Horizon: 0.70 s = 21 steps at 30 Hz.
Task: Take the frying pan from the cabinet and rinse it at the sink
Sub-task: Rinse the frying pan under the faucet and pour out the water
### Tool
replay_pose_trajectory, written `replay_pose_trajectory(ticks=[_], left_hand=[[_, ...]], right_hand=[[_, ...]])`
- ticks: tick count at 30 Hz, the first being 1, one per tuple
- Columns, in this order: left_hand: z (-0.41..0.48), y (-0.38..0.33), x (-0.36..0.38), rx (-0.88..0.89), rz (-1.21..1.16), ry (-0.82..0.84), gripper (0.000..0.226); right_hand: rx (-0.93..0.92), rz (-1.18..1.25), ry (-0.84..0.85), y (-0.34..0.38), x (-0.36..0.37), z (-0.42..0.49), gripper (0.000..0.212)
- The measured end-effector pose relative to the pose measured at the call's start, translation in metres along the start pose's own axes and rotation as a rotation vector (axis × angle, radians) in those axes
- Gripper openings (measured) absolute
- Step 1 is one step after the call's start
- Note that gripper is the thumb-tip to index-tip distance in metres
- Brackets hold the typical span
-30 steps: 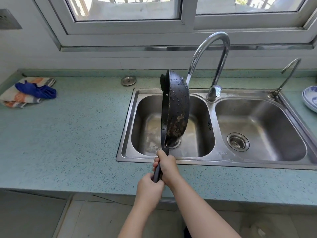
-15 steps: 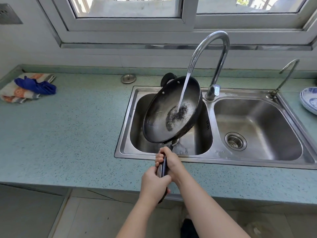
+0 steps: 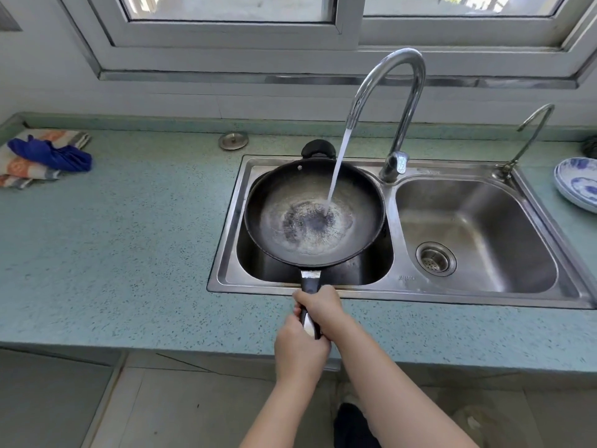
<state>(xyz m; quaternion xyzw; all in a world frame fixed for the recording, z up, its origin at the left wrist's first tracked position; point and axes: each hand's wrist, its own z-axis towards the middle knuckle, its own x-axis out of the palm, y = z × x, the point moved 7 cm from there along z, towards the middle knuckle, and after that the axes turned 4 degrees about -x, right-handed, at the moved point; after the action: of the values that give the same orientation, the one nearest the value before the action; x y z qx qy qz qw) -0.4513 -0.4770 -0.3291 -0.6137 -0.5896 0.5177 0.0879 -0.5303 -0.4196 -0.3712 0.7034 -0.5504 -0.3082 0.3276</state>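
1. The frying pan [image 3: 315, 215] is held over the left basin [image 3: 255, 270] of the sink [image 3: 392, 295], open side up and roughly level. Its rim covers most of that basin.
2. Its long handle [image 3: 310, 282] points back toward the person, crossing the sink's front edge and reaching over the counter [image 3: 145, 237].
3. The right hand [image 3: 319, 310] is wrapped around the handle nearer the pan, just past the sink's front rim.
4. The left hand [image 3: 298, 354] is clenched around the handle's end, right behind the right hand and touching it. A strip of the handle shows between them.
5. The pan thus lies straight ahead of both hands, farther from the body.
6. Water [image 3: 337, 166] runs from the tall curved tap [image 3: 397, 101] into the pan, landing right of its centre, where the bottom looks wet and speckled.
7. A small black loop handle [image 3: 318, 148] sticks up at the pan's far rim.
8. The right basin [image 3: 484, 227] shows a drain strainer [image 3: 436, 258].
9. Elsewhere on the counter, a blue cloth [image 3: 48, 155] lies on a striped towel [image 3: 22, 166] at far left, and blue-and-white dishes [image 3: 578, 185] sit at far right.
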Motion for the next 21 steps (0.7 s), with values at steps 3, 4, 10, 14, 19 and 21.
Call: replay_pose_trajectory(ticks=[3, 4, 10, 14, 19, 21], left_hand=[[0.0, 0.005, 0.002, -0.032, 0.002, -0.006, 0.046], [0.001, 0.007, 0.002, -0.03, 0.0, -0.011, 0.044], [-0.002, 0.011, 0.007, -0.038, -0.013, -0.001, 0.037], [-0.007, 0.014, 0.011, -0.041, -0.014, -0.005, 0.036], [-0.012, 0.018, 0.012, -0.054, -0.015, 0.004, 0.031], [-0.014, 0.02, 0.012, -0.052, -0.027, 0.004, 0.03]], right_hand=[[-0.037, -0.171, -0.024, -0.005, -0.001, -0.001, 0.015], [-0.041, -0.18, -0.028, -0.007, -0.001, -0.001, 0.015], [-0.059, -0.288, -0.087, -0.006, -0.007, -0.006, 0.014], [-0.066, -0.383, -0.123, -0.004, -0.014, -0.011, 0.03], [-0.088, -0.418, -0.14, -0.006, -0.018, -0.016, 0.021], [-0.093, -0.419, -0.133, -0.008, -0.02, -0.019, 0.023]])
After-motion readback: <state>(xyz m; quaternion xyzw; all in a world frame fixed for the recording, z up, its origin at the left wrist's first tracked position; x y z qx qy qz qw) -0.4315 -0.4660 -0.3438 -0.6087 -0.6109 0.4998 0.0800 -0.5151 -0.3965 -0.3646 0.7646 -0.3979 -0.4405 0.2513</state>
